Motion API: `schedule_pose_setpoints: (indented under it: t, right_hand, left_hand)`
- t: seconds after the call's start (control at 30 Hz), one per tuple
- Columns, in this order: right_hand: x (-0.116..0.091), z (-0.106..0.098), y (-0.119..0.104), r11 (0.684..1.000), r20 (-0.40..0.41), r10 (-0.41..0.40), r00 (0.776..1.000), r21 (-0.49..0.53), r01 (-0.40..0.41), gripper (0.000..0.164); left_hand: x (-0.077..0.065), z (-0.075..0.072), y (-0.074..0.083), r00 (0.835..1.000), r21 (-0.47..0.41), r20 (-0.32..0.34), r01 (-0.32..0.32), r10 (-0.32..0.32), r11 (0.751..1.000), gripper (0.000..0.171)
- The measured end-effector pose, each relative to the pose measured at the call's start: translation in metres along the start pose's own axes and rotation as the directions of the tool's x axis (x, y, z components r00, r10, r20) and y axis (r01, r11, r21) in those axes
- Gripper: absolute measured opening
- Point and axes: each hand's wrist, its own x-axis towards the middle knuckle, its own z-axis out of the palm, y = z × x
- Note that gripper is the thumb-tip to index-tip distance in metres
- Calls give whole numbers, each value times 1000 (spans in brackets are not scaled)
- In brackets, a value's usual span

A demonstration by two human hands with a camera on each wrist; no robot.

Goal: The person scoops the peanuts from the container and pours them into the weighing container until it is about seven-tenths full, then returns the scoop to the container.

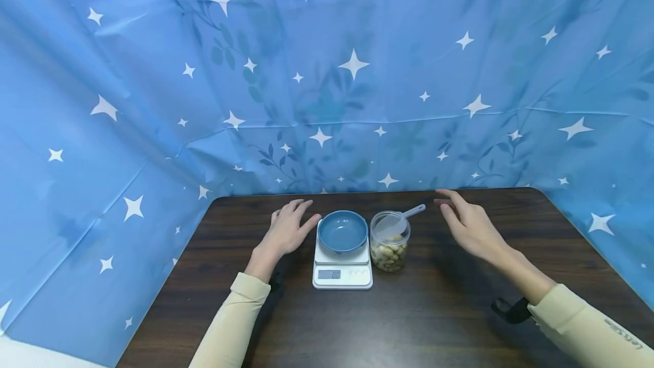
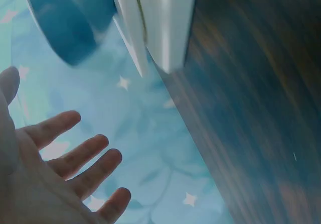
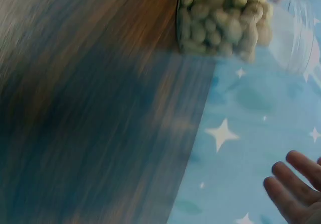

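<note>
Right hand (image 1: 474, 230), loosely extended and empty, has the peanut jar (image 1: 390, 242) to its left, the spoon (image 1: 414, 210) handle slanting toward it. Left hand (image 1: 286, 229), likewise empty, flanks the scale (image 1: 352, 283).

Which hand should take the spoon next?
Probably the right hand: the spoon handle leans its way, while the scale and bowl stand between the left hand and the jar.

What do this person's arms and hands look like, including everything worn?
The left hand and right hand are bare. Pale cream fabric sleeves end above the wrists; the right one bears dark lettering. Black pieces show at both wrists, the right one curved.
</note>
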Motion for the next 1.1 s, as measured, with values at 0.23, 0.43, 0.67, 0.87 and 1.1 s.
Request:
schedule_pose_setpoints:
  t: [0.23,0.43,0.67,0.87,1.1]
  right_hand:
    - [-3,10,-19,991,-82,6,997,130,5,35]
    - [-2,19,-31,989,-75,1,997,147,10,43]
    - [0,30,-40,987,-84,78,993,146,-65,44]
    - [1,42,-43,984,-105,91,990,163,-73,42]
    - [2,48,-42,982,-142,78,987,181,-52,38]
  left_hand:
    - [-1,8,26,996,-75,-31,-86,84,993,66]
    - [-3,14,48,988,-85,-41,-154,151,984,67]
    - [-3,25,70,978,-54,-39,-207,205,977,73]
    - [-4,34,89,975,-42,-3,-223,223,974,81]
    - [-4,44,104,968,-66,61,-239,243,969,89]
